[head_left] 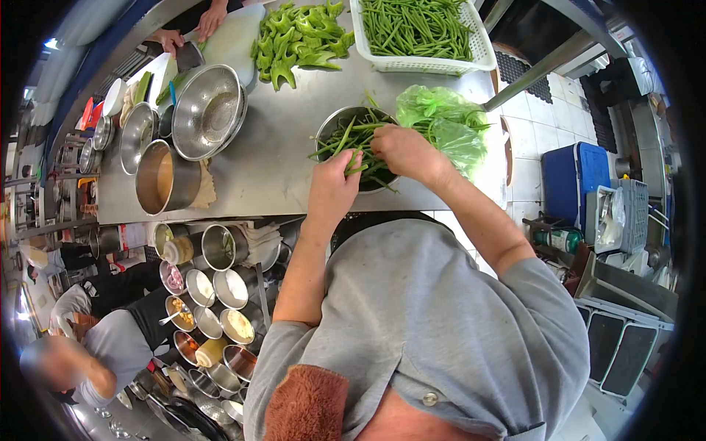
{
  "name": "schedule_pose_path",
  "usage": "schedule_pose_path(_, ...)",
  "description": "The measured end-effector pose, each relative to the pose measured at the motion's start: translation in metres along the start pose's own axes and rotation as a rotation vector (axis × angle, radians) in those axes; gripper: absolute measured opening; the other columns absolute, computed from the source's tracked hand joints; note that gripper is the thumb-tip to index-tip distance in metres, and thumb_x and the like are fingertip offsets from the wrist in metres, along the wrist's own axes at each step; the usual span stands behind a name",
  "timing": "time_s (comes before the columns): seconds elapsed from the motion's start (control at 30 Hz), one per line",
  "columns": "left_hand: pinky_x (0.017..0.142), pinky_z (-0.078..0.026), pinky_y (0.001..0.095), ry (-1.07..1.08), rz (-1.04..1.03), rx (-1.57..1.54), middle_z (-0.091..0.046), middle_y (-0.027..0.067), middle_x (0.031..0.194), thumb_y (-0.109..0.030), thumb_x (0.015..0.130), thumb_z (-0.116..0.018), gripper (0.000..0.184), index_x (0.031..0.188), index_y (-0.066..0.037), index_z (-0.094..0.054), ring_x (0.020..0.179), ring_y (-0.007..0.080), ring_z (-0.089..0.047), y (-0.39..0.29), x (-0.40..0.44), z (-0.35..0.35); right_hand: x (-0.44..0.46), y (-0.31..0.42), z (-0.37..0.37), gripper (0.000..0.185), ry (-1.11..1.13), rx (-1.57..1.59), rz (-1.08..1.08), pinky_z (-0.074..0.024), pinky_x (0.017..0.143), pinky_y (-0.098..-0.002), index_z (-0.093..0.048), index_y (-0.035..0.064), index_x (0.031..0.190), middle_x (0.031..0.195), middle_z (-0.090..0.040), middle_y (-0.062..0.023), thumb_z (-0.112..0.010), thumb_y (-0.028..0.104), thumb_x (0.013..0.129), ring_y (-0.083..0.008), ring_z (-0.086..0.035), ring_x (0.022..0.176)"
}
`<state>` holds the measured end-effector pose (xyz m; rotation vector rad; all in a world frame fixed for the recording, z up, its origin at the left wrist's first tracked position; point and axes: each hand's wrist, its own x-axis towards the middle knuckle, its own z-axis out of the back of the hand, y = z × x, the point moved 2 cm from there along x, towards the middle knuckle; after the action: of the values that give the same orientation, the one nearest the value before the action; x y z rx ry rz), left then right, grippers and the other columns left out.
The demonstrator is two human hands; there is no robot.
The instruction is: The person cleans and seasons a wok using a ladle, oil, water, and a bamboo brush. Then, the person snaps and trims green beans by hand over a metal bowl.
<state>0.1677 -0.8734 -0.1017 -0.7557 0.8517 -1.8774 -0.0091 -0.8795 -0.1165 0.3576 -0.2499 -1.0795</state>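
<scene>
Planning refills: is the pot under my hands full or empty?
Not empty: green beans crowd the pot, some crossing its rim; depth is hidden.

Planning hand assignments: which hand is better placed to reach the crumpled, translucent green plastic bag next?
Probably the right hand, nearer the bag; the left hand is farther off, holding slender green beans.

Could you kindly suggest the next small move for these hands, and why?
Perhaps the right hand should snap the green beans pinched in the left hand, since the hands are close together above the pot, which can catch the pieces.
</scene>
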Motion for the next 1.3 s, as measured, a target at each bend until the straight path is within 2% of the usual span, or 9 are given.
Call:
schedule_pose_path(0.4, 0.065, -0.049, 0.0389, -0.026, -0.232, 0.097, -0.066, 0.0201, 0.09, -0.004, 0.082, -0.064, 0.019, 0.101, -0.001, -0.064, 0.077, 0.0363, -0.063, -0.012, 0.018, 0.0, -0.015, 0.033, 0.06, 0.01, -0.451, 0.343, 0.077, -0.0474, 0.067, -0.0427, -0.065, -0.0008, 0.085, 0.079, -0.061, -0.014, -0.064, -0.001, 0.075, -0.0349, -0.06, 0.075)
schedule_pose_path(0.73, 0.062, -0.05, 0.041, 0.04, -0.348, 0.182, -0.062, 0.0145, 0.09, 0.0, 0.083, -0.061, 0.015, 0.097, -0.002, -0.056, 0.076, 0.0344, -0.062, -0.024, 0.022, -0.002, -0.033, 0.012, 0.073, 0.007, -0.283, 0.077, -0.017, -0.0468, 0.061, -0.0384, -0.063, -0.0004, 0.081, 0.075, -0.059, -0.0119, -0.064, 0.006, 0.08, -0.0292, -0.06, 0.069)
schedule_pose_path(0.83, 0.063, -0.049, 0.0412, 0.019, -0.384, 0.128, -0.061, 0.0152, 0.092, 0.0, 0.085, -0.058, 0.014, 0.098, -0.001, -0.055, 0.076, 0.0355, -0.061, -0.038, 0.02, 0.004, -0.032, 0.002, 0.053, 0.011, -0.315, 0.735, -0.152, -0.0438, 0.056, -0.0304, -0.061, 0.0018, 0.079, 0.068, -0.057, -0.0056, -0.062, 0.01, 0.087, -0.0163, -0.056, 0.062)
schedule_pose_path(0.9, 0.064, -0.048, 0.0422, 0.018, -0.391, 0.056, -0.061, 0.0169, 0.092, -0.001, 0.087, -0.057, 0.012, 0.099, -0.001, -0.056, 0.078, 0.037, -0.06, -0.039, 0.02, 0.005, -0.03, -0.002, 0.031, 0.017, -0.407, 1.501, -0.264, -0.0384, 0.054, -0.023, -0.061, 0.0028, 0.08, 0.069, -0.057, -0.0005, -0.059, 0.013, 0.093, -0.0083, -0.049, 0.062)
schedule_pose_path(1.0, 0.061, -0.047, 0.0394, -0.019, -0.367, 0.083, -0.06, 0.0161, 0.089, -0.004, 0.09, -0.055, 0.01, 0.098, 0.0, -0.055, 0.075, 0.0367, -0.059, -0.03, 0.021, 0.008, -0.02, -0.014, 0.023, 0.016, -0.674, 1.922, -0.04, -0.0377, 0.054, -0.0211, -0.064, 0.0035, 0.084, 0.072, -0.06, -0.0013, -0.057, 0.013, 0.094, -0.0076, -0.05, 0.063)
schedule_pose_path(1.1, 0.054, -0.046, 0.0317, -0.124, -0.393, -0.036, -0.058, 0.009, 0.083, -0.009, 0.092, -0.057, 0.01, 0.098, -0.001, -0.054, 0.067, 0.0262, -0.059, -0.008, 0.015, 0.007, -0.018, -0.01, 0.039, 0.018, -0.665, 1.381, -0.222, -0.0385, 0.056, -0.0198, -0.066, 0.0033, 0.088, 0.079, -0.061, -0.0026, -0.055, 0.016, 0.096, -0.0069, -0.051, 0.066)
schedule_pose_path(1.17, 0.048, -0.037, 0.025, -0.141, 0.098, -0.547, -0.053, 0.002, 0.074, -0.019, 0.099, -0.051, 0.018, 0.098, -0.001, -0.053, 0.057, 0.0128, -0.049, 0.003, 0.011, 0.008, -0.012, -0.004, 0.031, 0.018, -0.532, 1.177, -0.313, -0.044, 0.06, -0.0245, -0.067, 0.0015, 0.095, 0.084, -0.064, -0.0061, -0.057, 0.017, 0.095, -0.0148, -0.057, 0.069)
schedule_pose_path(1.23, 0.045, -0.029, 0.0213, -0.108, 0.162, -0.773, -0.044, -0.004, 0.068, -0.023, 0.101, -0.046, 0.021, 0.101, -0.003, -0.051, 0.053, 0.0033, -0.037, 0.001, 0.013, 0.009, -0.004, 0.013, 0.028, 0.021, -0.709, 0.422, 0.08, -0.0484, 0.066, -0.0313, -0.066, 0.0011, 0.101, 0.086, -0.066, -0.0092, -0.061, 0.019, 0.091, -0.0268, -0.061, 0.074)
schedule_pose_path(1.3, 0.044, -0.023, 0.0222, -0.149, 0.201, -0.923, -0.035, -0.0043, 0.063, -0.019, 0.103, -0.042, 0.017, 0.103, -0.004, -0.048, 0.049, 0.0037, -0.028, -0.001, 0.014, 0.009, -0.007, 0.021, 0.027, 0.02, -0.691, 0.503, 0.042, -0.0494, 0.071, -0.036, -0.066, 0.0013, 0.1, 0.083, -0.066, -0.0113, -0.064, 0.017, 0.088, -0.0348, -0.061, 0.077)
